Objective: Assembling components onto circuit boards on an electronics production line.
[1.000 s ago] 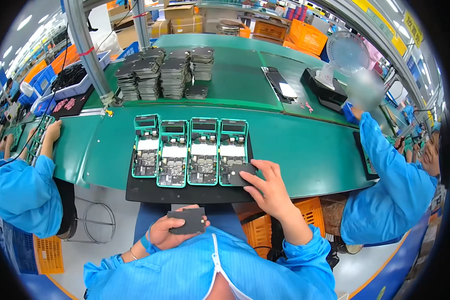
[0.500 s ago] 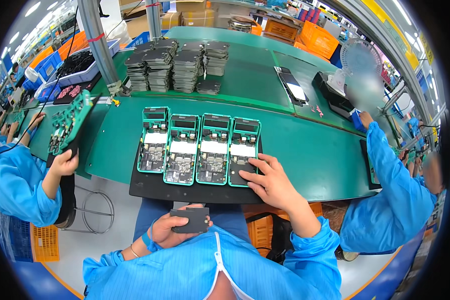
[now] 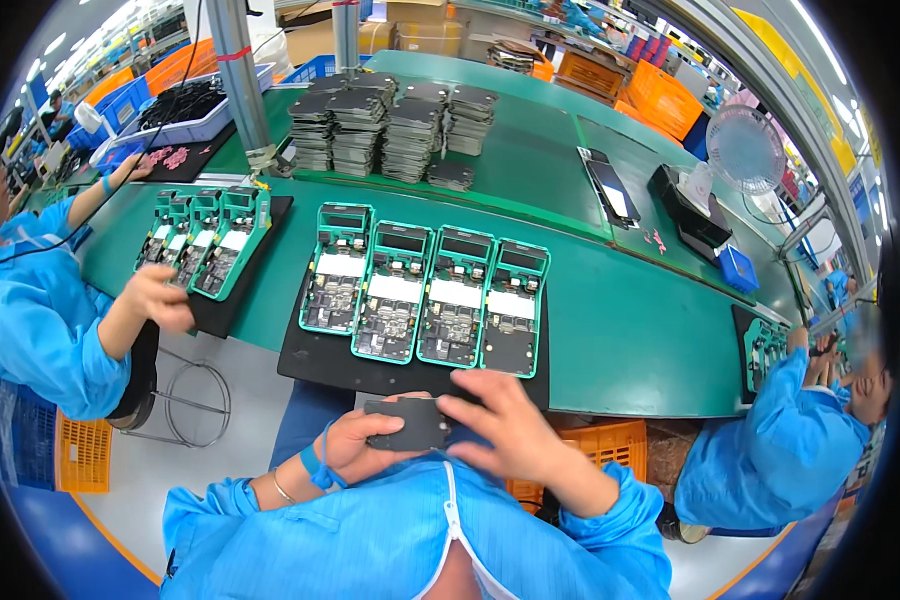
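Observation:
My left hand [image 3: 348, 447] holds a small stack of dark rectangular plates [image 3: 422, 424] in front of my body, thumb on top. Close by its right edge is my right hand [image 3: 515, 432], fingers spread; whether a fingertip touches the plates I cannot tell. Beyond them, several green device housings [image 3: 336, 270] lie side by side on a black mat [image 3: 308, 358], their circuit boards and white strips exposed. On the rightmost housing [image 3: 544, 300] a dark plate [image 3: 508, 345] covers the lower part, while the others show bare boards there.
Tall stacks of dark plates [image 3: 358, 125] stand at the back of the green table [image 3: 630, 330]. A phone-like panel [image 3: 610, 188], a black box [image 3: 688, 212] and a blue bin [image 3: 738, 268] are farther right. Co-workers sit both sides; the left one's hand [image 3: 160, 298] is near more housings [image 3: 235, 245].
My right hand has left the rightmost housing and come back to the plates in my left hand. The co-worker at left has set down the housings they were holding.

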`<state>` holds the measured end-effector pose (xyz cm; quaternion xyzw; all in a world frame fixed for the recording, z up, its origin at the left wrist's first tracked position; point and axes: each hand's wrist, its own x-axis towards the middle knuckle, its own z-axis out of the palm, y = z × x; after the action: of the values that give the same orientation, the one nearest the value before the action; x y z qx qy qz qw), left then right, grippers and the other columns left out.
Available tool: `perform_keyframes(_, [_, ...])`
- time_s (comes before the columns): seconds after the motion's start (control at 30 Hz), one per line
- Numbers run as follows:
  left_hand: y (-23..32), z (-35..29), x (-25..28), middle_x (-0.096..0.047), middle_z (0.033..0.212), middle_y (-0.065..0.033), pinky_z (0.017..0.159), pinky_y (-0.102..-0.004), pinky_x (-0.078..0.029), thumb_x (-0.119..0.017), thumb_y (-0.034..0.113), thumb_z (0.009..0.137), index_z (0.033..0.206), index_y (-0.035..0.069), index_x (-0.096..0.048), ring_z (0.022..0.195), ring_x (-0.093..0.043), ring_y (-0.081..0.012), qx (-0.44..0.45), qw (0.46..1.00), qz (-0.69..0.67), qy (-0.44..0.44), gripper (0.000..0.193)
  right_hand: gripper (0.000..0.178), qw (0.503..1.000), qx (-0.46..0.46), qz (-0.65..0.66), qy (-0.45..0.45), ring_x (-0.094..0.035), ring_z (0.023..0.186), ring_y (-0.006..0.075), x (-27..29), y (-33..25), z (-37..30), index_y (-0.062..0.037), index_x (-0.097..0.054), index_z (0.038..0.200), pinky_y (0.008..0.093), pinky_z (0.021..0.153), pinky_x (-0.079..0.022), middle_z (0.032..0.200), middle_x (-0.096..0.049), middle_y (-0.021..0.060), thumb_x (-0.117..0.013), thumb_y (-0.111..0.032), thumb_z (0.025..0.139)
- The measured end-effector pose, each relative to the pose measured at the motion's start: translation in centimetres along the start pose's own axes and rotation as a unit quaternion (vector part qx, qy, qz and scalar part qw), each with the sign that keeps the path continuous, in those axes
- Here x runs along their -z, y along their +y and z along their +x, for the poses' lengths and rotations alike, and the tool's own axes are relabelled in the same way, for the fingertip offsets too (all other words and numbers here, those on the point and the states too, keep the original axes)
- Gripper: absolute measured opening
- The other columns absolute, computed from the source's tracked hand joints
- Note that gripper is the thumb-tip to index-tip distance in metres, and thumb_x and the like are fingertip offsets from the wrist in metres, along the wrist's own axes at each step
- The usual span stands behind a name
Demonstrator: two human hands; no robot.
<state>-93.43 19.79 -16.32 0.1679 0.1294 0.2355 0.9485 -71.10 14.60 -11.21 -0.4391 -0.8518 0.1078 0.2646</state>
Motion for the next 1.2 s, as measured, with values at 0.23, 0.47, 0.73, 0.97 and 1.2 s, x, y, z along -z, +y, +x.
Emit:
perform_keyframes(0.23, [0.3,-0.5,0.5,-0.042,0.133,-0.0182,0.106,-0.0453,-0.034,-0.051,0.009,0.086,0.137,0.002,-0.032,0.125,-0.042,-0.0303,0.004,1.000,-0.011,0.005,0.054,0.048,0.998,0.026,0.050,-0.036,-0.046,0.113,0.0354,-0.7,-0.1,0.9,-0.0104,-0.057,0.118,0.0435,0.093,-0.043,0.127,-0.046,0.0167,-0.072,-0.017,0.072])
perform_keyframes(0.47, [1.0,-0.9,0.4,-0.044,0.130,-0.0239,0.107,-0.0472,-0.033,-0.053,0.008,0.084,0.134,-0.001,-0.033,0.126,-0.040,-0.0383,-0.003,0.999,-0.041,-0.016,0.055,0.040,0.990,-0.051,-0.123,0.055,-0.045,0.110,0.0339,0.5,4.1,3.3,-0.0142,-0.063,0.111,0.0436,0.091,-0.040,0.124,-0.050,0.0128,-0.071,-0.012,0.072])
perform_keyframes(0.73, [1.4,-1.5,1.1,-0.044,0.129,-0.0251,0.107,-0.0463,-0.033,-0.054,0.009,0.082,0.135,-0.002,-0.032,0.125,-0.042,-0.0375,-0.015,0.999,-0.046,-0.019,0.058,0.036,0.987,-0.042,-0.153,0.016,-0.044,0.113,0.0328,-0.3,5.1,4.4,-0.0213,-0.065,0.111,0.0448,0.091,-0.038,0.123,-0.052,0.0087,-0.069,-0.018,0.075])
perform_keyframes(0.97, [1.7,-1.7,1.0,-0.045,0.129,-0.0216,0.106,-0.0450,-0.034,-0.054,0.010,0.085,0.135,-0.002,-0.032,0.123,-0.044,-0.0337,-0.026,0.999,-0.020,-0.021,0.056,0.034,0.981,-0.037,-0.190,-0.009,-0.043,0.115,0.0352,-0.2,4.3,4.5,-0.0233,-0.065,0.111,0.0461,0.093,-0.037,0.123,-0.052,0.0114,-0.068,-0.021,0.077])
perform_keyframes(1.2, [2.4,-2.5,0.7,-0.044,0.131,-0.0170,0.106,-0.0440,-0.034,-0.052,0.016,0.089,0.137,0.001,-0.031,0.123,-0.044,-0.0294,-0.039,0.999,0.023,0.005,0.053,0.048,0.998,0.057,0.014,-0.013,-0.048,0.109,0.0368,-0.9,0.6,5.2,-0.0098,-0.059,0.115,0.0445,0.091,-0.042,0.122,-0.048,0.0180,-0.073,-0.022,0.071])
